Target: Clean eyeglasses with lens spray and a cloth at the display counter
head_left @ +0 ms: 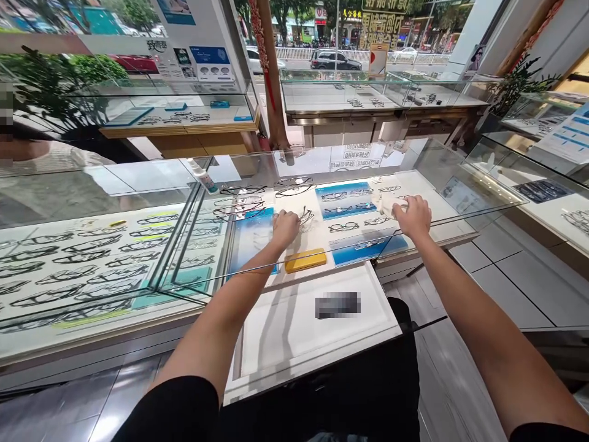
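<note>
Over the glass counter (442,230), my left hand (286,228) is closed on a pair of eyeglasses (305,216); their thin dark temples stick out to its right. My right hand (415,216) has its fingers bunched round a crumpled off-white cloth (384,205), which trails to the left. Several frames lie beyond my left hand, among them a dark pair (294,185) and a reddish-dark pair (239,209). A small white spray bottle (202,176) stands on the glass to the left.
A white drawer (276,362) is pulled out before me, with a blurred dark object (337,304) in it. A yellow case (305,261) and blue display cards (345,200) sit near the counter's front. Rows of eyeglasses (83,258) fill the left showcase. A person's shoulder (55,156) shows far left.
</note>
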The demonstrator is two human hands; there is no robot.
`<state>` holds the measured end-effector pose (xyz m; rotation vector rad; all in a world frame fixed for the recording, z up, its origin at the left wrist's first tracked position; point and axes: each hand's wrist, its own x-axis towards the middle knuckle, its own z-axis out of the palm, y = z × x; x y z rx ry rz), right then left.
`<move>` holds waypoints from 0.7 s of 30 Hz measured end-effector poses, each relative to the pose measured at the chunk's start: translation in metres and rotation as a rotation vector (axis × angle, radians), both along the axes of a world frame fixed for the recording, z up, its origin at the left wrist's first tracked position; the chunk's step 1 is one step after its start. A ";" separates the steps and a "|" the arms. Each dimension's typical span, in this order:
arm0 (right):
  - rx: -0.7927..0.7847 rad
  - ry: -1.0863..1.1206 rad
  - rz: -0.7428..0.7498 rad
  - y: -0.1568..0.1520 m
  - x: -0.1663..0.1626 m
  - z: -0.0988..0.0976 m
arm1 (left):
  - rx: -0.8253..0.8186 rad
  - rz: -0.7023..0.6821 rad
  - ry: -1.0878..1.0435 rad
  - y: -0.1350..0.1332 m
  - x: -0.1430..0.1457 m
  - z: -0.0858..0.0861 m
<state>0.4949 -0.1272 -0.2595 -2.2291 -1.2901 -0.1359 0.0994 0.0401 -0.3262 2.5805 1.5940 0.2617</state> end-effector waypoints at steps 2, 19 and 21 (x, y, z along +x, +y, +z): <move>-0.008 -0.008 -0.007 -0.001 -0.001 0.001 | -0.013 -0.029 0.026 0.005 0.003 -0.007; 0.030 0.006 -0.010 -0.003 0.000 -0.001 | -0.110 -0.260 0.121 -0.005 0.007 -0.040; 0.032 0.005 -0.006 -0.002 0.000 -0.002 | -0.110 -0.257 0.116 -0.005 0.006 -0.040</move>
